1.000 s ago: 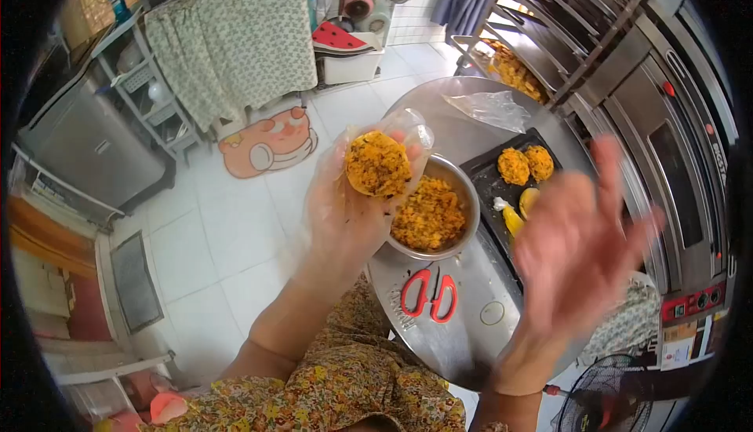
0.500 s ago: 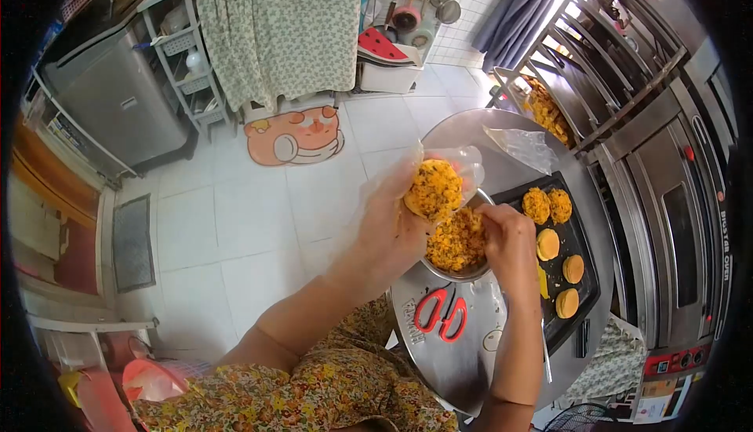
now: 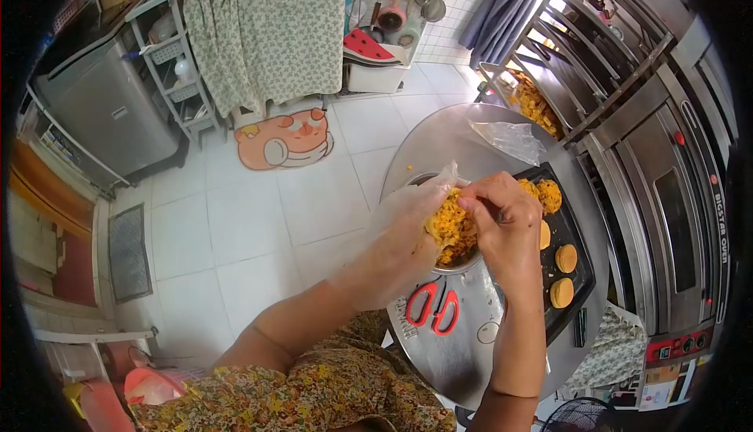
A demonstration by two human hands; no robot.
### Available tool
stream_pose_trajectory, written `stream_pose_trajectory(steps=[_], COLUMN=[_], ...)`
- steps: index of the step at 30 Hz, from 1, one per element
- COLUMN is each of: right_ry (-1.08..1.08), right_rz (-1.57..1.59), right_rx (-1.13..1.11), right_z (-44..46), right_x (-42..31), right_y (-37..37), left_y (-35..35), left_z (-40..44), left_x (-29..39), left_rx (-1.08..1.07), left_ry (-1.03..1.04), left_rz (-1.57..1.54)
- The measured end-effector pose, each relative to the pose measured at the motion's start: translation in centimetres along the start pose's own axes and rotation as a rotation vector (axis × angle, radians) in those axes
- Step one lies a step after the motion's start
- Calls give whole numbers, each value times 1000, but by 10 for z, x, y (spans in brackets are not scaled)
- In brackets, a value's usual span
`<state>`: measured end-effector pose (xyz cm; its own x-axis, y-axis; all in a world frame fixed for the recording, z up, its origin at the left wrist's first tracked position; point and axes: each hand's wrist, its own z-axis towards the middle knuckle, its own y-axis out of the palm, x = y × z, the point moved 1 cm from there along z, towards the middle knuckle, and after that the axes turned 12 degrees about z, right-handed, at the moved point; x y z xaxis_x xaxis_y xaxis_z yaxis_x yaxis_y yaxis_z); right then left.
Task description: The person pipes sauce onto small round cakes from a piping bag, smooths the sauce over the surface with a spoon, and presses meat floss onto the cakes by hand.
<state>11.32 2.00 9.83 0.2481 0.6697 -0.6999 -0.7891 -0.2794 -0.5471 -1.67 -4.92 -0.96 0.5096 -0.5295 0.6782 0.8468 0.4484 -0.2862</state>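
Observation:
My left hand, in a clear plastic glove, holds a small round bun coated with orange, crumbly topping, over a metal bowl. More of the topping lies in the bowl, partly hidden by my hands. The bare right hand is closed in a pinch at the bun's upper edge; what its fingertips grip is too small to tell. To the right, a black baking tray bears coated buns and plain golden buns, some partly behind my right hand.
Red-handled scissors lie on the round metal table near me. A clear plastic bag rests at its far side. A metal rack and an oven stand to the right. A pig-shaped mat lies on the tiled floor.
My left hand has lowered and turned the coated bun toward the bowl. The right hand has risen from the bowl's topping to the bun, its fingertips now against it.

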Motion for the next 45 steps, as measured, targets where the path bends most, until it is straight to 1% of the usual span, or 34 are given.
stream_pose_trajectory(steps=[1,4,7,10,13,16,19,22,24,26,28,31,34,37,40,43,45], right_ry=[-25,-83,-28,93,-42,-60,-77,-88,-174,-231,-262,-320,-310,-409,-483,-456,-322], right_rz=[-46,-40,25,153,34,108,37,-8,-39,-58,-72,-308,-324,-278,-438,-278,-176], right_rx=[-6,9,68,143,24,141,128,98,89,75,63,45,-24,26,-58,120,252], right_z=[0,0,-1,-7,-7,-8,-9,-14,-15,-15,-16,-13,-14,-12,-17,-17,-23], right_x=[0,0,-4,11,7,3,-11,-3,5,7,5,-3,6,5,4,7,12], right_y=[1,-1,-2,-4,-6,-4,-2,7,7,7,6,4,6,5,13,4,-1], left_y=[-5,-8,-8,-4,-4,-15,-10,-7,-10,-9,-5,-3,-4,0,3,-7,-5], left_z=[2,4,8,14,25,33,34,32,35,34,34,33,34,30,30,34,34], left_x=[8,15,16,11,12,34,34,36,41,42,41,42,38,33,28,32,36], left_rx=[-25,-67,-35,22,-39,-83,-71,-70,-70,-53,-23,13,-40,8,-22,-13,38], left_ry=[7,-89,-91,-41,-173,-355,-402,-493,-436,-424,-448,-418,-389,-362,-398,-426,-530], left_rz=[21,71,8,-15,-518,-704,-872,-897,-680,-634,-762,-730,-724,-714,-674,-917,-1155])
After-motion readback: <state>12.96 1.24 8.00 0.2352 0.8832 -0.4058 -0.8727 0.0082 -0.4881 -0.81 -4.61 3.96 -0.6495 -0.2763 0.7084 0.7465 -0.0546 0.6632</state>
